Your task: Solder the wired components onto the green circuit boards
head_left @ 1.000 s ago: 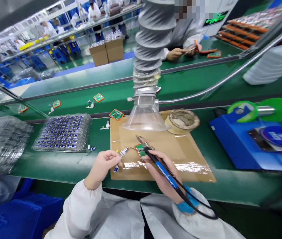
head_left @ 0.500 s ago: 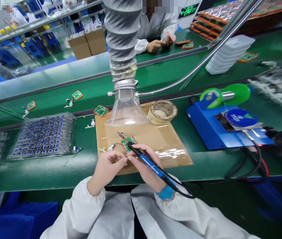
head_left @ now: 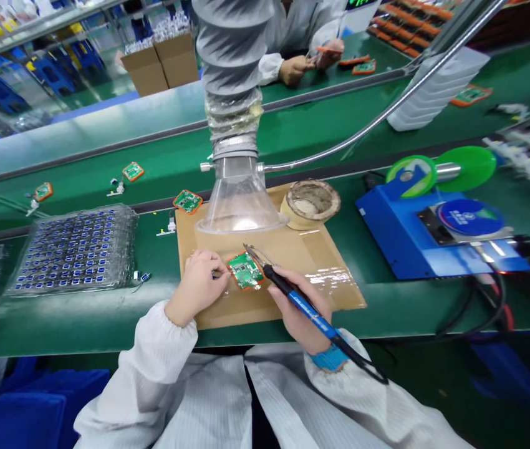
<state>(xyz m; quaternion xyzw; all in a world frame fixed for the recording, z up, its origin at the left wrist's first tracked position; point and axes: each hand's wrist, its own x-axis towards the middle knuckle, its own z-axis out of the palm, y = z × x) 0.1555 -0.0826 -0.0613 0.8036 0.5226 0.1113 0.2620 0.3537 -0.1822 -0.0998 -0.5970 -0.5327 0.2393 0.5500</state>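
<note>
Board (head_left: 242, 272) on mat (head_left: 335, 262), just nearside of funnel (head_left: 241, 199). Right grip (head_left: 297, 323) closed round iron (head_left: 309, 316), tip (head_left: 247, 248) between board and funnel. Left grip (head_left: 200, 280) pinched on part (head_left: 216, 274). Looks like lining-up; next calls for steady tip.

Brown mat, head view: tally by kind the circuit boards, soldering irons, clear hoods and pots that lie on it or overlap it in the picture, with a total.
Circuit boards: 2
Soldering iron: 1
Clear hood: 1
Pot: 1
Total: 5
</note>
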